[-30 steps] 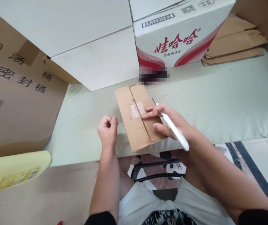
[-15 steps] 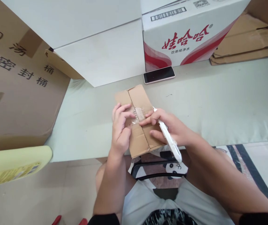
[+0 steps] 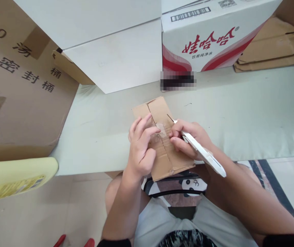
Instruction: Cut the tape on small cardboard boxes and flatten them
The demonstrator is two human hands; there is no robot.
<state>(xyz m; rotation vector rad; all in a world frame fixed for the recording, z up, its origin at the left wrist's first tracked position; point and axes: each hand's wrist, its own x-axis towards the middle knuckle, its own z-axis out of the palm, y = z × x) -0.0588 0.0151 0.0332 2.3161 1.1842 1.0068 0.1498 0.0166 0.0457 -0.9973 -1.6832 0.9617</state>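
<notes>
Carton over cloth edge, knife alongside (room rightward).

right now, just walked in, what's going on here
A person has a small cardboard box near the edge of a table with a pale green cover. Their left hand is on its top, fingers spread, beside clear tape over the middle seam. Their right hand holds a white utility knife, its thin tip pointing away from them. The box's top flaps look closed.
</notes>
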